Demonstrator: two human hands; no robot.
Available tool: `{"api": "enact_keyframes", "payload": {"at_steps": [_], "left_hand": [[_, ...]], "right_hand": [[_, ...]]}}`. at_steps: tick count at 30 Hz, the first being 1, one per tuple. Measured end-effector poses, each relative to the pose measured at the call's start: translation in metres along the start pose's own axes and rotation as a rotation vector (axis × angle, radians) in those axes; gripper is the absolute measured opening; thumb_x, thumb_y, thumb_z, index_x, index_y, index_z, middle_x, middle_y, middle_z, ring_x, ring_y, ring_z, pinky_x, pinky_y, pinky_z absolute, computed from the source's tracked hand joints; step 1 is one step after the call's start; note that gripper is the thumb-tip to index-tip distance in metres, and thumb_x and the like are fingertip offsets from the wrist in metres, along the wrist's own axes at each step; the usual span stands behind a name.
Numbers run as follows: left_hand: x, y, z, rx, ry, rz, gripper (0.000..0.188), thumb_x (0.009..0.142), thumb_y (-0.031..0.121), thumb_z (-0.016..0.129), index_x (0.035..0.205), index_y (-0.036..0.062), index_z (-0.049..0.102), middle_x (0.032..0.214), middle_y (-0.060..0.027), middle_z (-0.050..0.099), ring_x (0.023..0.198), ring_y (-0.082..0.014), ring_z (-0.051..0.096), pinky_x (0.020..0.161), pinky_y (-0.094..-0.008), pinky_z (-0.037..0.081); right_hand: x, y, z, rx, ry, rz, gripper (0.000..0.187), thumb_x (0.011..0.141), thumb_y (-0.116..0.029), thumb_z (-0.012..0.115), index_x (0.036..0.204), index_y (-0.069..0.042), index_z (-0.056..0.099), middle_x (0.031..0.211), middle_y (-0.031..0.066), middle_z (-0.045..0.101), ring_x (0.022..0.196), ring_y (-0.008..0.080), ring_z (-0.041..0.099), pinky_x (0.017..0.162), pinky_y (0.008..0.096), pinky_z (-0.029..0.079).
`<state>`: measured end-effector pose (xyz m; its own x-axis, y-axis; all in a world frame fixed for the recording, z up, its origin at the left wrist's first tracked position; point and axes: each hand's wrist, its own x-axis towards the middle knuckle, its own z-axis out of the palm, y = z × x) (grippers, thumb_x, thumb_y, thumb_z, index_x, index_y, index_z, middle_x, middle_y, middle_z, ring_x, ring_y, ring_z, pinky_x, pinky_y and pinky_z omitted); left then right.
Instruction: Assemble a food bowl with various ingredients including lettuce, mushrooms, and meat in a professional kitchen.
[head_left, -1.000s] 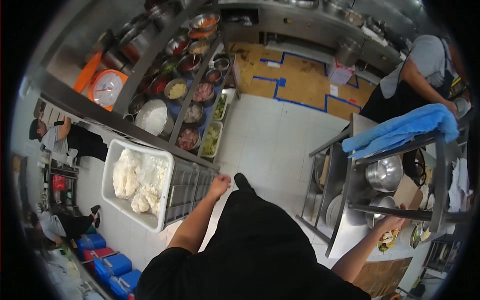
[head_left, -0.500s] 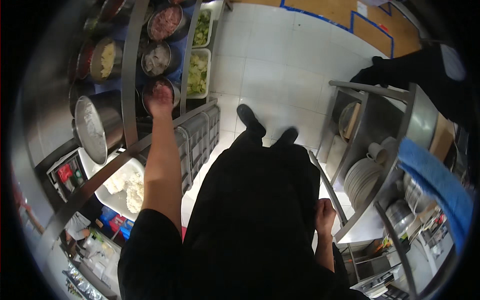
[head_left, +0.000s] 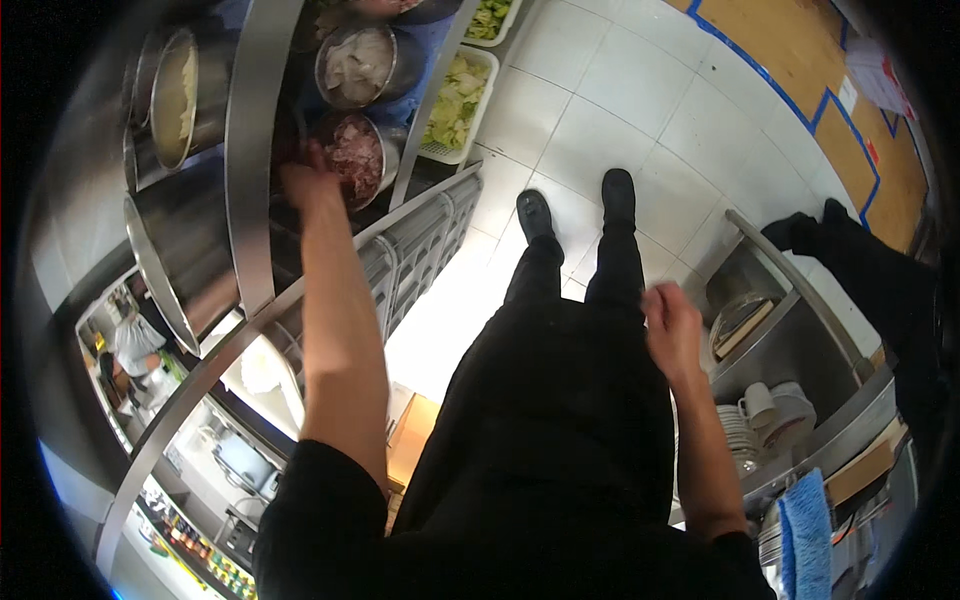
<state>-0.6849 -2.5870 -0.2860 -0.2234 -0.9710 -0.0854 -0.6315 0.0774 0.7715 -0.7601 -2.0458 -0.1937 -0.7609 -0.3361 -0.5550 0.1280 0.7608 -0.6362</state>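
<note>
My left hand (head_left: 312, 182) reaches into the shelf unit at the left, at the near-left side of a round metal pot of pinkish-red meat pieces (head_left: 356, 160). Its thumb is by the pot's rim; the other fingers are blurred and in shadow, so whether they grip anything cannot be made out. Just beyond is a metal pot of pale, whitish pieces (head_left: 358, 66). My right hand (head_left: 673, 328) hangs at my right side over the floor, slightly smeared, its fingers curled in, with nothing visible in it.
White baskets of chopped greens (head_left: 458, 105) line the shelf's right edge. A large metal pot (head_left: 160, 275) is at the left. On the right, a metal rack holds stacked plates (head_left: 735, 435), a white mug (head_left: 758, 404) and a blue towel (head_left: 806, 530). Another person's dark-clothed leg (head_left: 870, 265) is beyond.
My left hand has moved from over the meat pot to its left side. My right hand has come up and forward from beside the rack. The whole view has turned and shifted.
</note>
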Motion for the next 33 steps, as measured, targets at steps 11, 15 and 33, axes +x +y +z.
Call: {"api": "enact_keyframes", "payload": {"at_steps": [11,15,33], "left_hand": [[-0.23,0.058,0.011,-0.488,-0.293,-0.445,0.01,0.091,-0.001,0.049,0.089,-0.0056,0.057,0.09,-0.0155,0.068,0.075,-0.0215,0.069,0.069,-0.037,0.062],[-0.239,0.038,0.012,-0.475,-0.34,-0.59,0.011,0.093,-0.001,0.048,0.096,-0.0057,0.057,0.092,-0.0154,0.069,0.074,-0.0214,0.07,0.071,-0.0376,0.063],[-0.258,0.019,-0.049,-0.192,-0.294,-0.55,0.014,0.09,0.004,0.055,0.083,-0.0052,0.063,0.07,-0.0027,0.062,0.059,-0.0077,0.05,0.054,-0.0267,0.041]], "right_hand": [[0.186,-0.219,0.122,-0.6,-0.22,-0.874,0.044,0.077,-0.017,0.077,0.12,-0.015,0.066,0.115,0.0076,0.06,0.092,0.0301,0.065,0.078,0.0401,0.057],[0.208,-0.185,0.129,-0.527,-0.553,-0.842,0.036,0.075,-0.015,0.077,0.11,-0.01,0.07,0.104,0.0128,0.068,0.086,0.0287,0.069,0.077,0.0388,0.056],[0.279,-0.389,0.353,0.307,0.007,-1.137,0.034,0.084,-0.035,0.066,0.104,-0.008,0.072,0.099,0.0181,0.073,0.092,0.0388,0.07,0.082,0.0453,0.055]]}}
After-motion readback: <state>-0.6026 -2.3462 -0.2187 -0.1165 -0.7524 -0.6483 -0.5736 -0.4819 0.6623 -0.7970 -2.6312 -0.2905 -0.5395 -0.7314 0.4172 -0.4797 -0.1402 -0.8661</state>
